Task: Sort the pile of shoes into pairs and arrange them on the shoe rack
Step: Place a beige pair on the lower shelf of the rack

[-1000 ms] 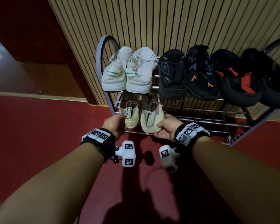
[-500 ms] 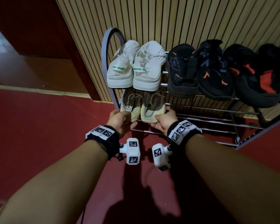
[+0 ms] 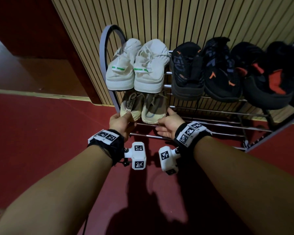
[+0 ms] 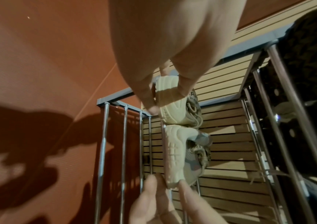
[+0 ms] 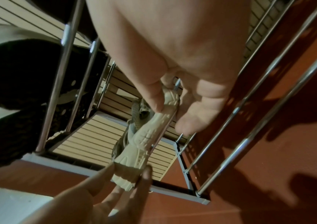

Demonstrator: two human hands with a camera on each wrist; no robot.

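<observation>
Two bare forearms with marker-tagged wristbands reach over the red floor [image 3: 41,141] to a chrome-bar shoe rack with a grey frame [image 3: 219,123], where the left hand [image 3: 120,122] pinches the heel of one beige knit sneaker with a ridged cream sole [image 3: 131,108] between thumb and fingers, and the right hand [image 3: 168,123], fingers half open, clasps the heel of its matching beige sneaker [image 3: 154,110]. Both shoes sit side by side, toes toward the wall, at the left end of the lower tier. They look light, with soft uppers that would give under pressure; the firmer sole edge at the heel seems the surest hold, and the round bars may let them slide. Above rest a pair of white lace-up sneakers with green labels [image 3: 137,68] and, to their right, black knit sneakers with orange and red accents [image 3: 219,73], against a slatted wooden wall [image 3: 193,17].
</observation>
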